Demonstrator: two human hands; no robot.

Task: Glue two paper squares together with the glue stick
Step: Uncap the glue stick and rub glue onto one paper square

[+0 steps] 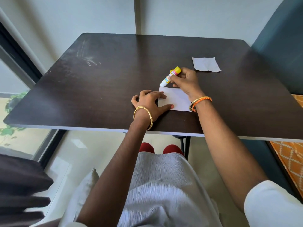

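On the dark wood-grain table point(101, 89), the left hand point(148, 102) lay flat with straight fingers pressing the left edge of 1 white paper square point(177, 100). The right hand point(186, 80) grasped a tilted white glue stick with yellow end point(170, 76), its white tip at that sheet's far left corner. A 2nd white paper square point(205, 64) lay apart at 1 o'clock.

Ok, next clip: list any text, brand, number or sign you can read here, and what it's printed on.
Nothing here is legible.
Glue stick, held in the right hand: a colourful printed label, too small and blurred to read.
Both paper squares: blank on the sides showing.
Dark table: no markings.
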